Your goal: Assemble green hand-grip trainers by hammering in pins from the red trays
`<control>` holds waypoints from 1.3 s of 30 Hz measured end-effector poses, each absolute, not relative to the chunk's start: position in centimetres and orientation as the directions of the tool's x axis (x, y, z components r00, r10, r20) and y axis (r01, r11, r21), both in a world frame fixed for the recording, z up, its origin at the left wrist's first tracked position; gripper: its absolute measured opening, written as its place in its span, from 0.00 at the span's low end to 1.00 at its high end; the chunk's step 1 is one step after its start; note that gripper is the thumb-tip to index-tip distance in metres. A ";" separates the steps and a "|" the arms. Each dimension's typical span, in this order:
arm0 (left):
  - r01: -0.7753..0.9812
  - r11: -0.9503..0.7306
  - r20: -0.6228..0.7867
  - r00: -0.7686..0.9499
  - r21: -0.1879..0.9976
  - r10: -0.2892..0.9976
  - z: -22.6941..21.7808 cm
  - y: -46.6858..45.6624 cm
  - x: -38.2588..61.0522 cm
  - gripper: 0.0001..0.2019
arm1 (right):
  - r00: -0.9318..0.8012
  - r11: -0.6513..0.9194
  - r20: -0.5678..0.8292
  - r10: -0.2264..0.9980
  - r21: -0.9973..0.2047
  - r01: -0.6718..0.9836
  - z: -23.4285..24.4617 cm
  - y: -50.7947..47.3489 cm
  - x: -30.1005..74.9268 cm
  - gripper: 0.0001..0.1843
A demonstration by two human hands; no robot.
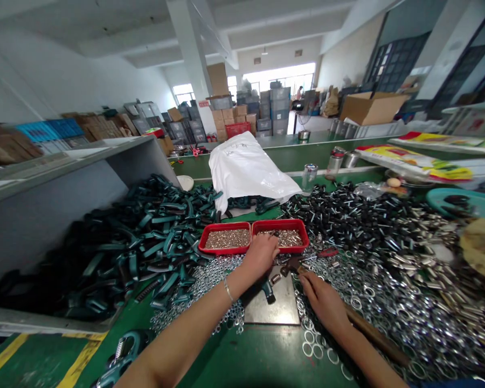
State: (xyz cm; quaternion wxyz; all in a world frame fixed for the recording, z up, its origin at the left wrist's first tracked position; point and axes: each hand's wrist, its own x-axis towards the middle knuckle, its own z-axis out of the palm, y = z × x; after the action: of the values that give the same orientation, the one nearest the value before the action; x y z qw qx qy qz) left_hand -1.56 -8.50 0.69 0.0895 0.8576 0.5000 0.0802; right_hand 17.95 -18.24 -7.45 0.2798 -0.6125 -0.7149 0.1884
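My left hand (262, 252) is at the front edge of the right red tray (306, 242), with its fingers curled together over the small metal pins (289, 237). What it pinches, if anything, is hidden. My right hand (325, 299) grips a hammer (364, 323) by its wooden handle, close to the head. The hammer head lies over the far right corner of a flat metal plate (272, 315). On that plate, partly under my left forearm, rests a teal and black tool part (269, 291). Beside it is a short metal cylinder (275, 278).
Teal-handled tool parts (161, 226) are heaped at left. Metal rings (367, 293) spread on both sides of the plate. Black-headed pieces (347, 215) and metal sleeves (432, 242) pile up at right. Another red tray (202, 245) and a white sack (246, 167) stand ahead.
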 end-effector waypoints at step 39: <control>0.809 -0.261 0.030 0.289 0.527 0.957 -4.7 -13.6 -6.1 0.10 | -0.368 -0.250 -0.525 0.768 -0.774 0.581 -1.3 -16.3 23.0 0.18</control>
State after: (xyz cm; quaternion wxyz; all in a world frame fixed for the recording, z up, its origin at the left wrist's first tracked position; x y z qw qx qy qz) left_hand -6.10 -13.57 -4.73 0.2116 0.7745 0.5698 0.1750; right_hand 23.03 -16.35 -1.31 0.0828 -0.5558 -0.6067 0.5622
